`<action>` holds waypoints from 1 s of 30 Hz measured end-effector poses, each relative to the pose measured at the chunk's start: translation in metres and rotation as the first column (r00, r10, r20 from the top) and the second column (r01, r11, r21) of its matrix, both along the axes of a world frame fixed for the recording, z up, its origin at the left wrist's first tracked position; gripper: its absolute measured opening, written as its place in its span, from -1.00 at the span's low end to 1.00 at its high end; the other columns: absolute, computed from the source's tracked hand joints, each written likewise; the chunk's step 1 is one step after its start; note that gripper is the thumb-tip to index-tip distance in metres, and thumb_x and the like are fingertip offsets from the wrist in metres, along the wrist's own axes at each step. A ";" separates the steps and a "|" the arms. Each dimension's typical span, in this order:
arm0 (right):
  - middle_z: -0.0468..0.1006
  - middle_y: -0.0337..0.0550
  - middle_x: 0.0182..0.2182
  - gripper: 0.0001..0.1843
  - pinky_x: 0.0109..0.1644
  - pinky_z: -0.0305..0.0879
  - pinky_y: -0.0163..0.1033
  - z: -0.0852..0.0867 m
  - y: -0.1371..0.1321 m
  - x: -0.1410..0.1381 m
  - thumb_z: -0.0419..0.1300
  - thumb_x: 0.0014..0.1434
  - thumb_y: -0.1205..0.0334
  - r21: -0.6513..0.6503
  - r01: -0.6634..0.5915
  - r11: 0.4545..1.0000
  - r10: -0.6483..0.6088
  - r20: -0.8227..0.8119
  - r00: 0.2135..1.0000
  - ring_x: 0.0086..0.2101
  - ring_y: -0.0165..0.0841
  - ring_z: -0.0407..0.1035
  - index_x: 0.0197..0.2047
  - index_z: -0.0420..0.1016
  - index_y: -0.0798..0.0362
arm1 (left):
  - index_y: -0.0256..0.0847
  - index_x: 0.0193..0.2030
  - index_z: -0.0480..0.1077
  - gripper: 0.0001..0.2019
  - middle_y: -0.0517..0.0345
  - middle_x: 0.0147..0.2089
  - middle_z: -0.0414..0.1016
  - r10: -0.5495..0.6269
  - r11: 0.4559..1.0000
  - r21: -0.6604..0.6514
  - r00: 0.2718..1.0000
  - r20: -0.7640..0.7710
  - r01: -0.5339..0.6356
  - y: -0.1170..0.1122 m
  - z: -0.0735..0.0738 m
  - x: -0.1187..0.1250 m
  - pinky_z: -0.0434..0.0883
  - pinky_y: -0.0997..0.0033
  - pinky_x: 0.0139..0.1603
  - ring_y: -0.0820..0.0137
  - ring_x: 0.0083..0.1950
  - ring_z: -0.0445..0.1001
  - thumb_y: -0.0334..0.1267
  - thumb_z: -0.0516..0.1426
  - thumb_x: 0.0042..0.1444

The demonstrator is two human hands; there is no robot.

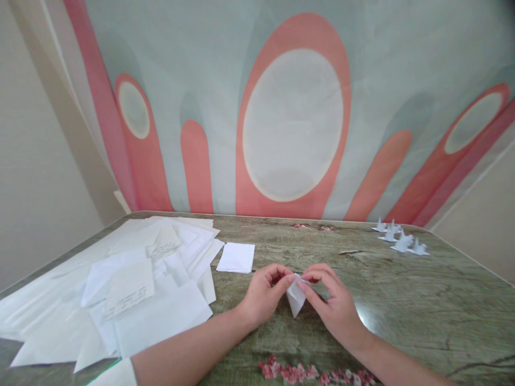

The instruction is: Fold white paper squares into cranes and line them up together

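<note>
A small folded white paper is pinched between my two hands, its pointed end hanging down toward me. My left hand grips its upper left corner between thumb and fingers. On the other side, my right hand holds the upper right edge, thumb in front and fingers behind. The paper is just above the wooden tabletop. Beyond my left hand lies a neat stack of white paper squares. Several folded paper figures with upright points stand at the far right.
A large, loose pile of white sheets covers the left of the table, some with printed lines. The wood-grain table has pink flower prints near its front edge. Behind it hangs a green and coral patterned backdrop.
</note>
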State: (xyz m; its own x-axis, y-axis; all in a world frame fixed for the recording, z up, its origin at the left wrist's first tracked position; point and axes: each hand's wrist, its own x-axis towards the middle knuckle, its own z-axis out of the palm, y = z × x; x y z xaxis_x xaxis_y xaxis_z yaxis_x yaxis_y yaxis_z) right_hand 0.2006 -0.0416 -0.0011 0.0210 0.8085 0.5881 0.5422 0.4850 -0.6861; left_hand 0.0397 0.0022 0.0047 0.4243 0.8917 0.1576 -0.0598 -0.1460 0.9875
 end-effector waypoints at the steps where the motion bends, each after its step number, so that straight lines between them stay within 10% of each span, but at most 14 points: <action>1: 0.40 -0.14 -0.32 -0.91 -0.17 0.29 -0.20 0.000 0.000 0.000 0.13 0.15 0.20 -0.005 0.006 1.000 -0.006 -0.006 1.000 -0.26 -0.30 0.33 -0.32 0.39 0.02 | -0.30 -0.37 0.39 -0.78 0.21 -0.46 0.38 0.001 1.000 0.006 1.000 -0.005 -0.001 0.000 0.000 0.000 0.26 0.55 -0.36 0.49 -0.42 0.30 -0.14 0.16 0.05; 30: 0.38 -0.25 -0.43 -0.85 -0.28 0.21 -0.31 -0.003 -0.001 0.004 0.06 0.21 0.14 -0.221 0.001 0.975 -0.038 -0.163 0.986 -0.38 -0.38 0.28 -0.32 0.30 0.04 | -0.24 -0.17 0.49 -0.79 0.12 -0.27 0.54 -0.004 0.988 0.150 0.979 -0.202 0.035 -0.006 0.008 -0.003 0.34 0.46 -0.21 0.37 -0.26 0.43 -0.29 0.18 0.02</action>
